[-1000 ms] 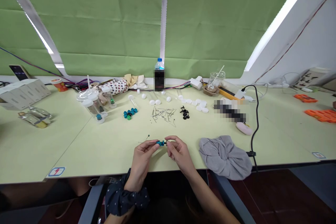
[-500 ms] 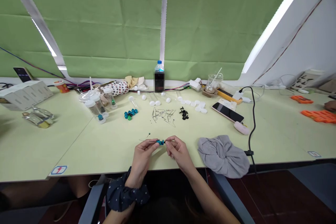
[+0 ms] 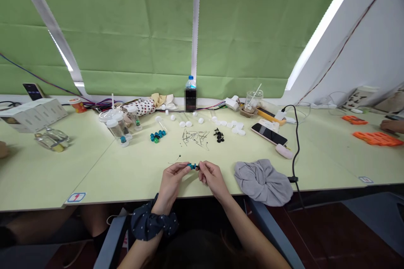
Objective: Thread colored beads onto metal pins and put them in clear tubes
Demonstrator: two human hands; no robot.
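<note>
My left hand (image 3: 172, 180) and my right hand (image 3: 212, 177) meet just above the near edge of the pale green table (image 3: 132, 172). Between their fingertips sits a small teal bead (image 3: 192, 166), with something dark at its right end; both hands pinch it, the left from the left side, the right from the right. A dark dotted scrunchie (image 3: 151, 223) circles my left wrist. Just beyond the left fingers lies a thin pin with a dark head (image 3: 176, 160). Further back lie loose teal beads (image 3: 157, 135), a scatter of metal pins (image 3: 195, 137) and small black beads (image 3: 219, 135).
A grey cloth (image 3: 263, 181) lies right of my hands, beside a black cable (image 3: 296, 143), a phone (image 3: 269, 133) and a pink object (image 3: 283, 151). White caps, capped vials (image 3: 118, 128), a water bottle (image 3: 190, 93) and boxes (image 3: 33, 113) line the back. Orange trays (image 3: 377, 138) and another person's hand (image 3: 391, 125) are far right.
Both hands stay pinched on the teal bead. The view has shifted slightly, so hands and table sit a little higher and to the left in the picture.
</note>
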